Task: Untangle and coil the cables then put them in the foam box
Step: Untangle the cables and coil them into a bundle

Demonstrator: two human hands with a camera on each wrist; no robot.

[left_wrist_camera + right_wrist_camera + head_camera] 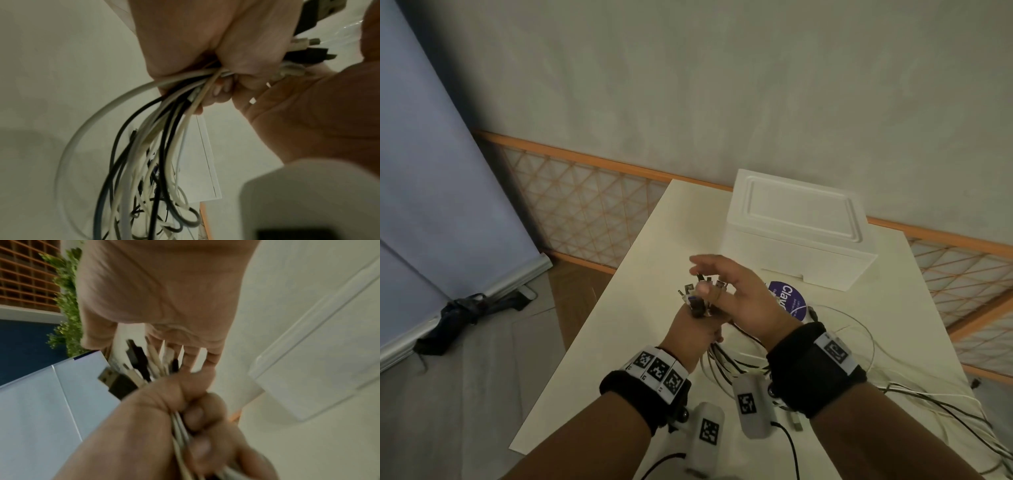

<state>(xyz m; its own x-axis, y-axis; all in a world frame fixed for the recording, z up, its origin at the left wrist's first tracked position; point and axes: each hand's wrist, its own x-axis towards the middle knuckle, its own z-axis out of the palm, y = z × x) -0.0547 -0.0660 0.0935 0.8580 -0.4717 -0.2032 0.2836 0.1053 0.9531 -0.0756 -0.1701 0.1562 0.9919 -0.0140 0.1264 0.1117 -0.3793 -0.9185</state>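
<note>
My left hand (693, 329) grips a bundle of white and black cables (156, 138) in a fist just below their plugs. The plug ends (698, 298) stick up out of the fist, among them a black USB plug (117, 382). The cables (732, 359) hang from the fist to the white table (619, 342) and trail off right. My right hand (739, 291) is held over the plug tips, palm (164, 296) toward them, fingers straight and spread, gripping nothing. The white foam box (791, 246) stands behind the hands with its lid on.
A round purple sticker (789, 301) lies between my right hand and the box. Loose cable loops (928, 404) spread over the table's right side to its edge. A dark folded umbrella (465, 315) lies on the floor at left.
</note>
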